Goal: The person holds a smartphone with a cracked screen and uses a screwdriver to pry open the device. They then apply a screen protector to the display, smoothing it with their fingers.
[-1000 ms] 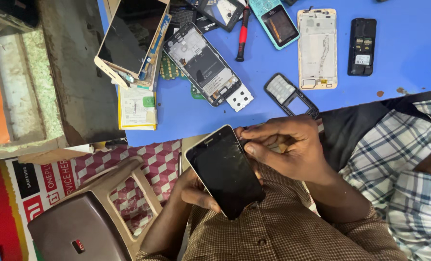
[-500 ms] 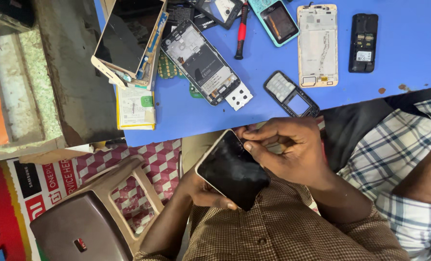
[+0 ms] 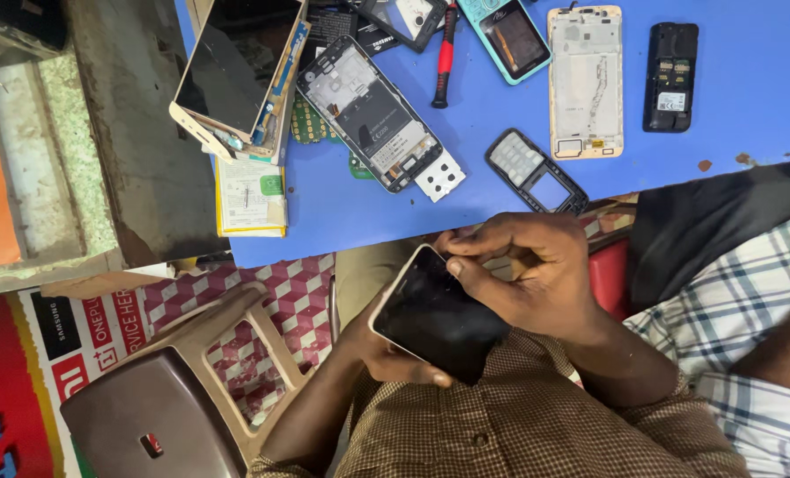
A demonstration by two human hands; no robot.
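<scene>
The person wears a shirt [image 3: 537,425] in a fine check of brown and tan, small squares all over, with a row of dark round buttons running down the front placket. Its sleeves are short or pushed up high, so both forearms are bare from above the elbow down. The left hand [image 3: 386,350] and right hand [image 3: 528,274] are bare too, without rings, watch or gloves.

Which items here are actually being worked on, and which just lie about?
In hand: black-screened phone, left hand under it, right hand at its top edge.

Lying about: opened phone, red-handled screwdriver, keypad phone, gold back cover, plastic stool.
</scene>
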